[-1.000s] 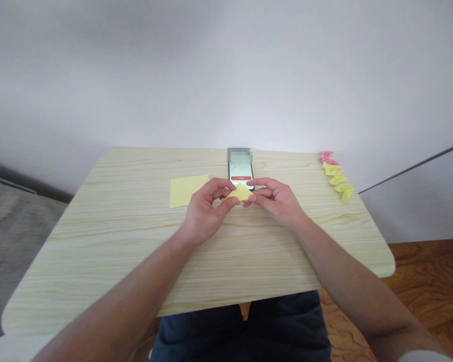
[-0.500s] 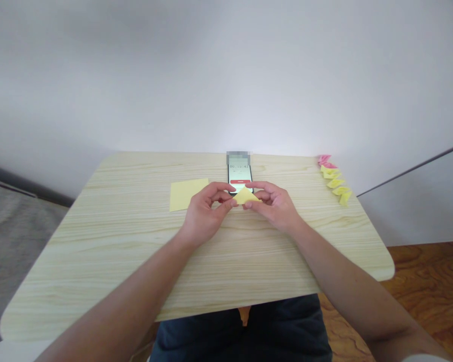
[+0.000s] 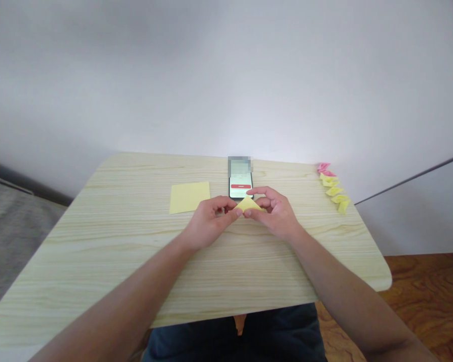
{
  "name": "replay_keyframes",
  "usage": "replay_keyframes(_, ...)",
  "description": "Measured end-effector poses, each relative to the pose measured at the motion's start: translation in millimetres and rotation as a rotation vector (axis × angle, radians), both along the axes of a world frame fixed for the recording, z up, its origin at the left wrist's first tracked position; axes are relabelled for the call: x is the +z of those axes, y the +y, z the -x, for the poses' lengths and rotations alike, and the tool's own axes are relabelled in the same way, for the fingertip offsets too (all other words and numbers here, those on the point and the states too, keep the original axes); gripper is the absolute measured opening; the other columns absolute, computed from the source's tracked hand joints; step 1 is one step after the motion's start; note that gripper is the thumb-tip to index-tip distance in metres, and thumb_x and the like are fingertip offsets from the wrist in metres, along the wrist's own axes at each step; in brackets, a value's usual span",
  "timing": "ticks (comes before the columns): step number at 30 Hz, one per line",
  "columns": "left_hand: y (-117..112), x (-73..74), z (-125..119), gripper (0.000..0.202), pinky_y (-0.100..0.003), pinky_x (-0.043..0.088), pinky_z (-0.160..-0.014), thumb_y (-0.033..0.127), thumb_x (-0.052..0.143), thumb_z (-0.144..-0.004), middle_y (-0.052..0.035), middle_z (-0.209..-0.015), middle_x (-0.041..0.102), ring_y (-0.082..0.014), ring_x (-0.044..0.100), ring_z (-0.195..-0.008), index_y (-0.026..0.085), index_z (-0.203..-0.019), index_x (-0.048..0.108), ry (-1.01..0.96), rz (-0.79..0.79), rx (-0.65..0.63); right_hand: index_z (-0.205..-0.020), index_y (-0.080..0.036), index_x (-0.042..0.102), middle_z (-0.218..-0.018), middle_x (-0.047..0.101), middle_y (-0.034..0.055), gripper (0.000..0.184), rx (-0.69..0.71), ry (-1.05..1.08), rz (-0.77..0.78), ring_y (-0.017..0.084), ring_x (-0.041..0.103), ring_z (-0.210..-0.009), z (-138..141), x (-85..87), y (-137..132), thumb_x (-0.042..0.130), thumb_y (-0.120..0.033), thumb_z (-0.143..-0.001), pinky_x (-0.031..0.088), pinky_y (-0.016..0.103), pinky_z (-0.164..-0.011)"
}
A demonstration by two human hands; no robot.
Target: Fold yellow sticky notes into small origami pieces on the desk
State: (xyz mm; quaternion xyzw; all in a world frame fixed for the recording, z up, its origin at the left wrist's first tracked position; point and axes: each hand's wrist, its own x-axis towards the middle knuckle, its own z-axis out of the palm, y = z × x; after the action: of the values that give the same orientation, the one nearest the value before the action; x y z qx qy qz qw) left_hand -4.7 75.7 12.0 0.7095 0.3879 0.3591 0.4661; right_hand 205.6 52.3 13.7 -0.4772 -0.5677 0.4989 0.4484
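Pale wood-grain table had rounded corners. Flat yellow four-sided paper sheet lay left of middle. Black-rimmed phone, lit, showing red bar, lay near far edge, right of sheet. Folded pink paper and several folded yellow paper pieces lay in slanting row near right edge, pink farthest back.

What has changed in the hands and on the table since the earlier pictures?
The folded yellow paper shifted slightly right and nearer the person; the left hand and right hand brought their thumbs closer together. Both kept hold; the phone, yellow sheet and folded pieces stayed put.
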Motion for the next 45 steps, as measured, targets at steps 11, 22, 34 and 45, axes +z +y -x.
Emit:
replay_keyframes(11, -1, 4.4, 1, 0.024, -0.030, 0.044, -0.076, 0.039, 0.061, -0.095, -0.0025, -0.084, 0.066, -0.0186, 0.060, -0.084, 0.022, -0.086, 0.075, 0.044, -0.097, -0.005, -0.086, -0.018, 0.076, -0.080, 0.074, 0.0040, 0.028, 0.115, -0.051, 0.022, 0.017, 0.065, -0.074, -5, -3.7, 5, 0.079, -0.046, -0.081, 0.049, 0.028, -0.066)
replay_keyframes(22, 0, 3.2, 3, 0.028, -0.031, 0.044, -0.073, 0.042, 0.065, -0.091, -0.0024, -0.078, 0.064, -0.0180, 0.059, -0.078, 0.019, -0.077, 0.068, 0.093, -0.103, 0.065, -0.074, -0.020, 0.074, -0.071, 0.072, 0.0019, 0.028, 0.051, -0.163, 0.022, 0.015, 0.061, -0.064, -8, -2.1, 6, 0.077, -0.047, -0.081, 0.044, 0.026, -0.058)
replay_keyframes(34, 0, 5.0, 3, 0.027, -0.029, 0.043, -0.071, 0.040, 0.063, -0.093, -0.0005, -0.076, 0.064, -0.0163, 0.056, -0.074, 0.019, -0.076, 0.065, 0.049, -0.079, 0.089, -0.079, -0.019, 0.078, -0.074, 0.074, 0.0035, 0.028, 0.067, -0.063, 0.022, 0.016, 0.065, -0.068, -13, -3.3, 10, 0.079, -0.047, -0.081, 0.050, 0.029, -0.068)
replay_keyframes(45, 4, 2.4, 5, 0.029, -0.027, 0.037, -0.063, 0.043, 0.066, -0.089, 0.0012, -0.068, 0.056, -0.0146, 0.047, -0.067, 0.019, -0.073, 0.065, -0.063, 0.013, 0.124, -0.075, -0.018, 0.077, -0.072, 0.074, 0.0036, 0.029, 0.016, 0.034, -0.003, 0.016, 0.066, -0.067, -19, -0.9, 14, 0.077, -0.046, -0.083, 0.053, 0.031, -0.071)
